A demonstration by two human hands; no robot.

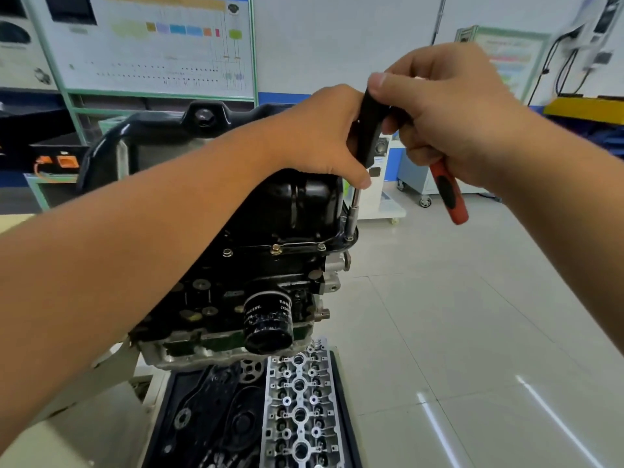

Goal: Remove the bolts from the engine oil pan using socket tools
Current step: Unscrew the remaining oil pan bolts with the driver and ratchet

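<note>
An upturned engine stands before me with its black oil pan (304, 197) on top. Several bolts (276, 249) line the pan's flange. A socket driver with a black handle (366, 130) stands upright, its thin steel shaft and socket (350, 228) set on the bolt at the pan's right corner. My left hand (324, 136) grips the black handle from the left. My right hand (449, 113) pinches the handle's top with the thumb and also holds a red and black tool handle (449, 194) that sticks out below the palm.
A black oil filter (266, 322) juts from the engine's side. Below it a dark tray (347, 417) carries a silver cylinder head (299, 410) and black covers. Tiled floor lies to the right, with wheeled cabinets (418, 177) and wall boards behind.
</note>
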